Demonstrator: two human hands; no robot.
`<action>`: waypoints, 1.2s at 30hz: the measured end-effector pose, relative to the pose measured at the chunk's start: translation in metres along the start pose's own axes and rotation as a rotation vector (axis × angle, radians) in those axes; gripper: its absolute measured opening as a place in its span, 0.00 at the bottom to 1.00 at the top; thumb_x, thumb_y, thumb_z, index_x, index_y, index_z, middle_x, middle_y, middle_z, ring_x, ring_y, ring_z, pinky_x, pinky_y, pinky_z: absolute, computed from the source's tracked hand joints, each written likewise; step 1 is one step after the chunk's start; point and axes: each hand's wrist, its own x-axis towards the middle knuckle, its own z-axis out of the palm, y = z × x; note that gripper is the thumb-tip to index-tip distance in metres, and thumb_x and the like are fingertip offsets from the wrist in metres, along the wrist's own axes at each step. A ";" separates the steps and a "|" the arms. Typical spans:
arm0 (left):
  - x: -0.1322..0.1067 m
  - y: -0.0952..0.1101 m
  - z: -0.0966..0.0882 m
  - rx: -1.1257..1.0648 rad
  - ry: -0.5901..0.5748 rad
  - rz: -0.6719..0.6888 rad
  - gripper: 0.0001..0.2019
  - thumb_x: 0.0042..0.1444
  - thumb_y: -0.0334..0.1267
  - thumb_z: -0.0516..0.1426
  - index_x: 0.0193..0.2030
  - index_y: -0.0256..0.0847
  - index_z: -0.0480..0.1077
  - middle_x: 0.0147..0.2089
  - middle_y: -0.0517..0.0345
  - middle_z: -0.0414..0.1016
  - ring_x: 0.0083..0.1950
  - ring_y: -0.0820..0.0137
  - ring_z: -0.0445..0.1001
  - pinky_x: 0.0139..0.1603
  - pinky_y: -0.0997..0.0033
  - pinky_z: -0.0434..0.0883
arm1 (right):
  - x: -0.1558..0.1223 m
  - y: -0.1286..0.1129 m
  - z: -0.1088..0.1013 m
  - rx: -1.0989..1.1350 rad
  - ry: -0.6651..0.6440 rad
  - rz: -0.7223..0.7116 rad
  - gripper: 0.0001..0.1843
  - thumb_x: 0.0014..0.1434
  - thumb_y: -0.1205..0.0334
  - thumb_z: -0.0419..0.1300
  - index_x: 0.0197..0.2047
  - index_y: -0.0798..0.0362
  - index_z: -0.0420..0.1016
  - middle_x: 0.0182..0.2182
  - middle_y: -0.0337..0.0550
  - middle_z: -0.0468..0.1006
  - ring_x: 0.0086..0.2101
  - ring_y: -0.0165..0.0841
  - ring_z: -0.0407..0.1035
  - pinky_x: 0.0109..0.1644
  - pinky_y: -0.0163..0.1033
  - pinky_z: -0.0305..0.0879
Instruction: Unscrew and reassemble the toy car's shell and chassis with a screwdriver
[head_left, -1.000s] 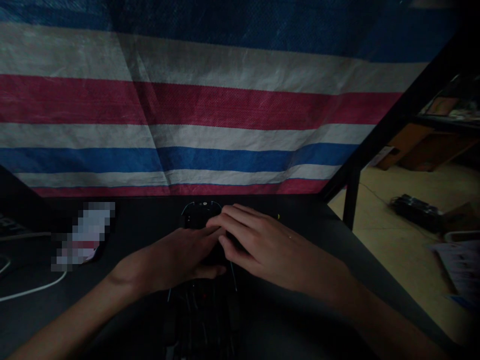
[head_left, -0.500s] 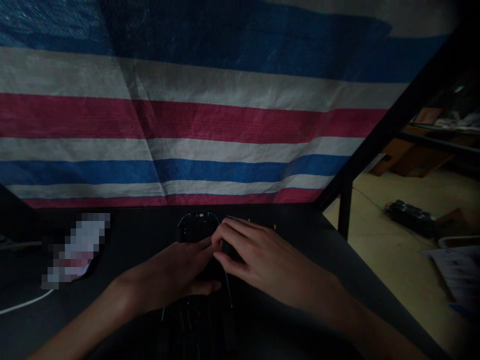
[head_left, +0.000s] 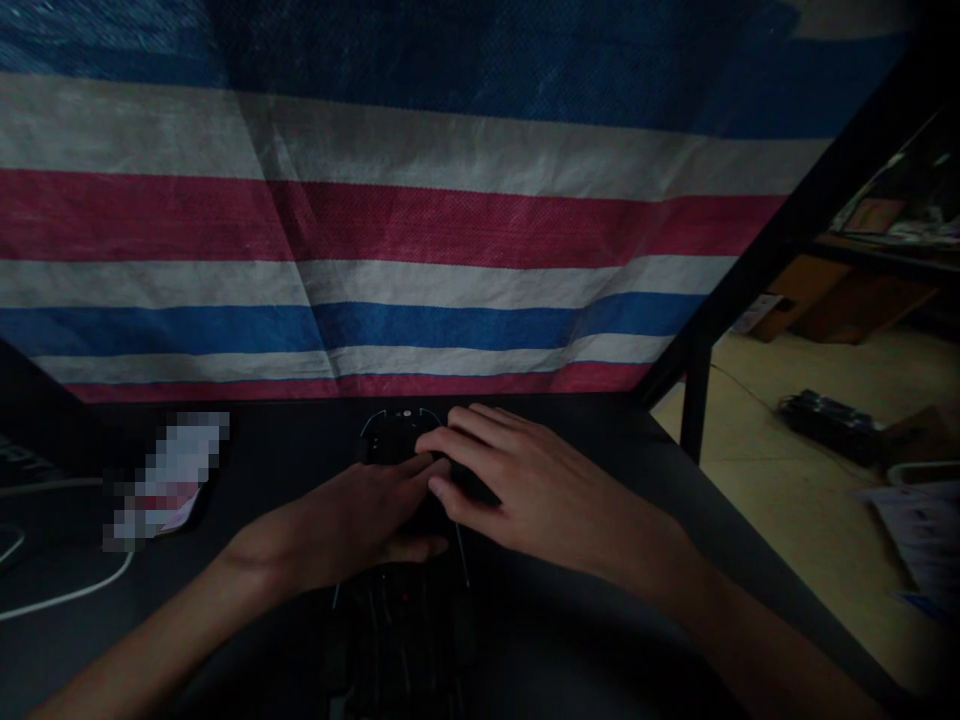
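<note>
The left hand [head_left: 360, 515] and right hand [head_left: 525, 490] lie side by side on a black wired device [head_left: 395, 437] at the centre of the dark desk [head_left: 285, 450]. Fingers are loosely extended, tips meeting over the device. Whether either hand grips it cannot be determined.

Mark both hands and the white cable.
left hand [head_left: 360, 515], head view, back of the hand.
right hand [head_left: 529, 490], head view, back of the hand.
white cable [head_left: 75, 592], head view, its curved run.

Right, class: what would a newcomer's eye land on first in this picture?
The red, white and blue striped tarp fills the upper half, behind the dark table. Below it, at centre, the left hand and right hand meet over a black wired device, too dim to identify. At right, a pale floor stands out.
</note>
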 end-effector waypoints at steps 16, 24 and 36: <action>0.001 -0.003 0.002 -0.043 -0.005 0.013 0.24 0.70 0.52 0.55 0.68 0.46 0.64 0.69 0.48 0.69 0.58 0.54 0.79 0.54 0.61 0.73 | -0.004 0.004 0.000 -0.155 -0.049 -0.006 0.09 0.74 0.59 0.50 0.49 0.51 0.69 0.35 0.40 0.77 0.37 0.34 0.71 0.44 0.41 0.64; -0.001 0.001 -0.002 -0.077 -0.025 -0.013 0.23 0.69 0.46 0.58 0.67 0.44 0.65 0.69 0.46 0.69 0.58 0.52 0.79 0.52 0.61 0.75 | -0.005 0.003 -0.010 -0.051 -0.064 -0.048 0.08 0.66 0.66 0.57 0.48 0.50 0.68 0.43 0.41 0.77 0.45 0.35 0.72 0.51 0.40 0.64; -0.001 0.002 -0.005 -0.154 -0.004 0.008 0.20 0.68 0.44 0.59 0.65 0.45 0.67 0.65 0.50 0.73 0.57 0.55 0.80 0.52 0.62 0.75 | -0.002 0.001 -0.005 -0.144 -0.058 0.004 0.06 0.69 0.60 0.55 0.47 0.50 0.70 0.35 0.39 0.78 0.37 0.34 0.73 0.45 0.41 0.64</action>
